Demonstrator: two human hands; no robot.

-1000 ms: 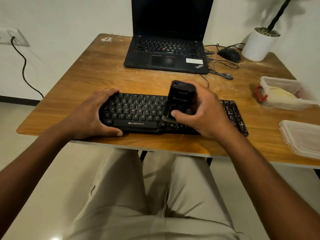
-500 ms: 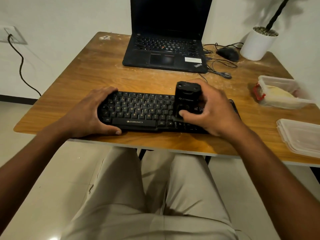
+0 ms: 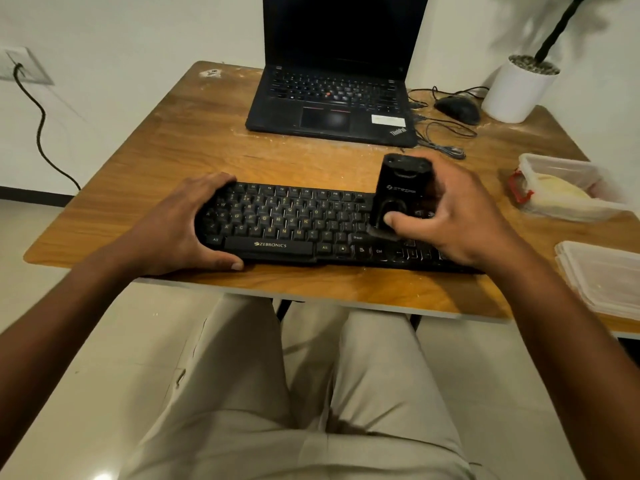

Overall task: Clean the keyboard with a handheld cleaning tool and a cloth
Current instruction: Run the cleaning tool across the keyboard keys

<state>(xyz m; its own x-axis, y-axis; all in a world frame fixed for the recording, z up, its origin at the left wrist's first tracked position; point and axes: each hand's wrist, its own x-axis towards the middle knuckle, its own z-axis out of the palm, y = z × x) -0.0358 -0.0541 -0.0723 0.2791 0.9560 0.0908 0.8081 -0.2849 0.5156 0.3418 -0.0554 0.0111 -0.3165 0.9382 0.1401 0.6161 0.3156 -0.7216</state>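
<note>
A black keyboard (image 3: 298,230) lies along the front edge of the wooden table (image 3: 194,143). My left hand (image 3: 180,226) grips its left end, thumb on the front edge and fingers over the back. My right hand (image 3: 453,216) holds a black handheld cleaning tool (image 3: 398,195) upright, its lower brush end on the keys right of the main block, thumb on its front. The keyboard's right part is hidden under that hand. A yellowish cloth-like thing (image 3: 557,192) lies in a clear container at the right.
An open black laptop (image 3: 332,102) stands behind the keyboard. A black mouse (image 3: 457,109) with loose cables and a white plant pot (image 3: 519,91) sit at the back right. The clear container (image 3: 568,168) and a clear lid (image 3: 606,275) lie along the right side.
My right hand has slid the cleaning tool to the right along the keyboard, from its middle to right of the main key block. My left hand has stayed on the left end.
</note>
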